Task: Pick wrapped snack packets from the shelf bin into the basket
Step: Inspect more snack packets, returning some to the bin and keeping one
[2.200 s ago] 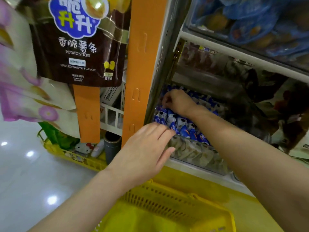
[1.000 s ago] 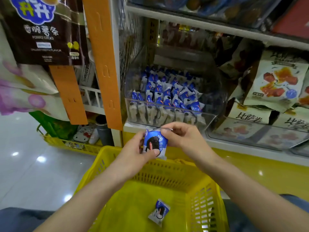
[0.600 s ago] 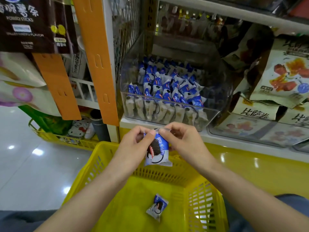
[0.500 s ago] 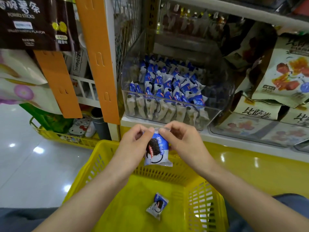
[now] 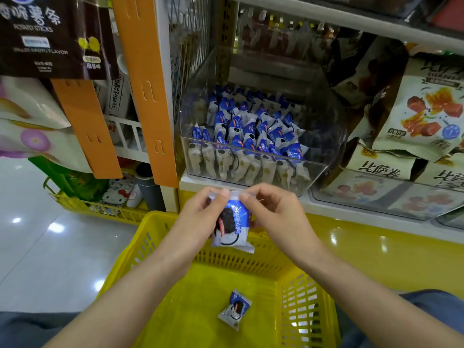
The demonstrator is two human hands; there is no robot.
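A blue-and-white wrapped snack packet (image 5: pixel 232 226) hangs upright over the far rim of the yellow basket (image 5: pixel 298 295). My left hand (image 5: pixel 200 217) pinches its top left corner and my right hand (image 5: pixel 272 212) pinches its top right corner. A second packet of the same kind (image 5: pixel 234 313) lies on the basket floor. The clear shelf bin (image 5: pixel 195 136) just above my hands holds several more such packets (image 5: pixel 253 136) standing in rows.
An orange shelf upright (image 5: pixel 148 96) stands left of the bin, with hanging potato-stick bags (image 5: pixel 50 36) further left. Large snack bags (image 5: pixel 424 116) fill the shelf to the right. Another yellow basket (image 5: pixel 100 209) sits on the floor at left.
Both hands left the bin and came down over the basket holding one packet between them. Since half a second ago the packet and hands have stayed almost still.
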